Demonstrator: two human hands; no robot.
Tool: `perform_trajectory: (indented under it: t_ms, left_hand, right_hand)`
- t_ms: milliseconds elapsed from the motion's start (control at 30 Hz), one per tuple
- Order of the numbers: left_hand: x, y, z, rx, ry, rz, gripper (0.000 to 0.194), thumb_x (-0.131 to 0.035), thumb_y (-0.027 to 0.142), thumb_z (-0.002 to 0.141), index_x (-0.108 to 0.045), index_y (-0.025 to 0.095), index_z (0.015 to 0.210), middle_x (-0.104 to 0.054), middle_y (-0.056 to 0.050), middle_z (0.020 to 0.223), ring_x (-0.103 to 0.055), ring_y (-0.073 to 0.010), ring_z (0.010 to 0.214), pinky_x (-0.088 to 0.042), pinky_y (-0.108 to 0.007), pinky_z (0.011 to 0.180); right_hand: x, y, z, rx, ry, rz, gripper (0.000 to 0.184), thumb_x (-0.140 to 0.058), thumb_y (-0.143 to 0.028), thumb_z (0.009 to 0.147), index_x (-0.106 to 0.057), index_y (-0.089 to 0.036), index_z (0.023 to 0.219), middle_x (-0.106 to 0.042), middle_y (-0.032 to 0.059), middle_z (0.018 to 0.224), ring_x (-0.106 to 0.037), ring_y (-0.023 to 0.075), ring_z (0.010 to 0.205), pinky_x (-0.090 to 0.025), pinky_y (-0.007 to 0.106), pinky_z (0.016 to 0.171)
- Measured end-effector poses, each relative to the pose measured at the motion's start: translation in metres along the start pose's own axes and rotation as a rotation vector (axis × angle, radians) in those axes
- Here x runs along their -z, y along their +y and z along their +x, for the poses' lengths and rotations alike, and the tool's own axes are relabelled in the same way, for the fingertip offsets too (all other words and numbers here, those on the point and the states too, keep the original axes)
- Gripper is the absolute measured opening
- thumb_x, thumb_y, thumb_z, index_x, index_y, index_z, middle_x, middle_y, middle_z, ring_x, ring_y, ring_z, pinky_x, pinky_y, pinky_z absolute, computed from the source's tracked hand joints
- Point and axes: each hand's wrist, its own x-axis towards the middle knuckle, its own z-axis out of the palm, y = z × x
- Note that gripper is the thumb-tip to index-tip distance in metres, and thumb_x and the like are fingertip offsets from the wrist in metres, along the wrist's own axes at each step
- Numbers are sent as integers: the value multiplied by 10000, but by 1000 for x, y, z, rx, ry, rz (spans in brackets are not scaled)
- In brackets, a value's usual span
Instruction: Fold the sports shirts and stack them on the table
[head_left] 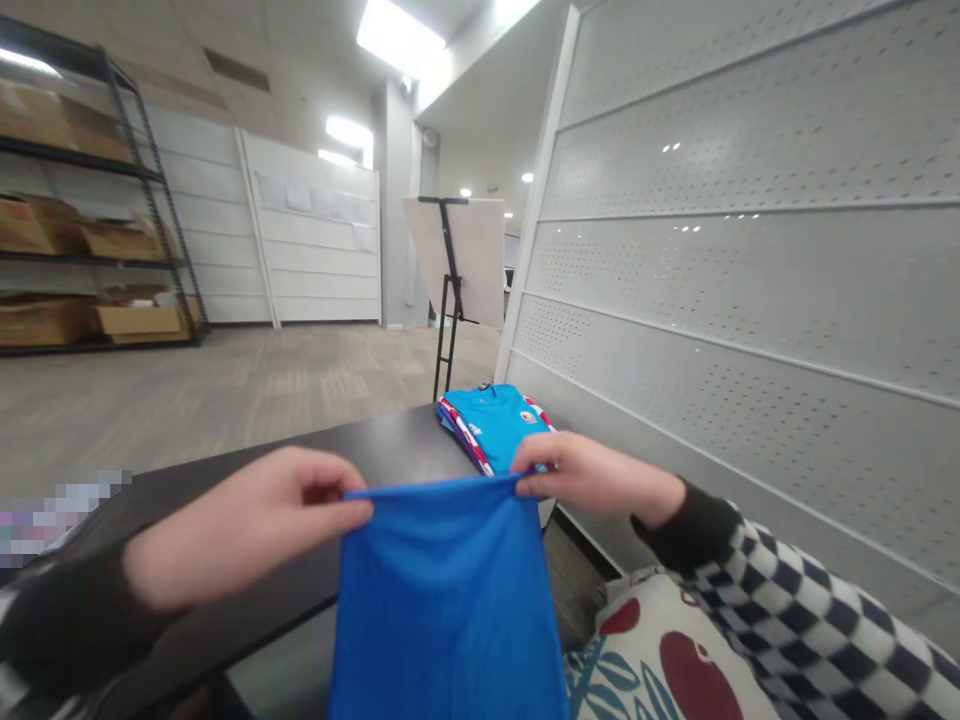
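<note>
A bright blue piece of fabric (pixel 450 590), which looks like a garment, hangs between my hands with its top edge pulled nearly straight. My left hand (pixel 292 510) pinches its upper left corner between thumb and fingers. At the upper right corner, my right hand (pixel 562 468) grips the same edge. The cloth drops in front of the table, and its lower part runs out of view. Just behind my right hand, a stack of folded shirts (pixel 491 425) lies on the dark table (pixel 375 450), a light blue one on top.
A white perforated panel wall (pixel 735 250) rises close on the right. Past the table stands an easel with a board (pixel 469 260). Cardboard boxes (pixel 142 318) sit on a black shelf rack at far left. A patterned cushion (pixel 660 650) is at lower right.
</note>
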Motion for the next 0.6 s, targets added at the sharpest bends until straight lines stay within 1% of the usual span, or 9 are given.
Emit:
perform_trajectory:
  t_ms: [33,67,167,267,333,400,467,533,600]
  left_hand:
    - [12,12,28,-20,-10,-4,453,-731,678,838,-840,241,790,-757,-45,729,-684,-235,689,-537,-290,617]
    - [23,24,57,-40,39,8,457,-750,670,819,-825,220,777,-724,-39,686,-653,-217,664,-510,-277,603]
    - [46,53,139,-70,257,40,382,-787,559,815,-788,179,769,-596,7,566,-524,-146,542,-403,-238,538]
    - [48,71,211,-153,368,-14,308,-791,444,835,-819,142,891,-607,16,586,-519,-121,524,-399,-228,544]
    - [36,73,250,-175,382,-46,307,-777,409,861,-835,129,973,-676,-6,661,-564,-124,537,-429,-236,554]
    - [9,65,277,-151,354,-32,316,-740,385,903,-846,123,1044,-748,-42,754,-639,-148,590,-483,-253,593]
    - [-30,49,292,-108,305,43,320,-694,354,945,-856,126,1101,-803,-80,843,-723,-191,719,-548,-279,693]
    - [-79,28,293,-89,253,130,300,-679,320,961,-874,149,1110,-846,-111,984,-772,-240,914,-584,-316,847]
    - [-132,5,282,-81,189,146,258,-693,294,959,-898,184,1071,-862,-122,1096,-779,-270,1043,-587,-335,945]
  right_hand:
    - [17,13,16,-72,75,-78,57,-831,-208,955,-864,-175,987,-839,-34,953,-747,108,862,-562,192,840]
    - [35,26,32,-124,144,-121,116,-793,-213,976,-864,-130,1013,-842,-25,945,-737,97,850,-544,191,826]
    - [96,61,76,-230,345,-205,344,-647,-291,1061,-829,-4,1120,-830,25,928,-719,84,790,-510,233,799]
    - [144,92,102,-303,525,-270,419,-637,-361,1058,-821,8,1131,-826,40,927,-719,85,744,-515,246,803]
    - [157,113,107,-321,563,-296,505,-575,-398,1072,-802,45,1153,-828,59,962,-691,55,732,-506,219,809]
    - [149,137,103,-334,566,-324,512,-517,-369,1095,-795,56,1163,-827,67,967,-679,47,739,-499,212,818]
    - [122,163,92,-352,551,-355,378,-554,-268,1096,-824,-4,1114,-833,64,939,-711,90,777,-514,244,829]
    - [80,187,76,-367,524,-386,251,-622,-169,1060,-851,-69,1032,-840,76,935,-748,149,844,-534,268,837]
    - [28,206,56,-359,482,-410,245,-623,-98,1031,-854,-103,949,-841,89,941,-760,161,880,-538,249,854]
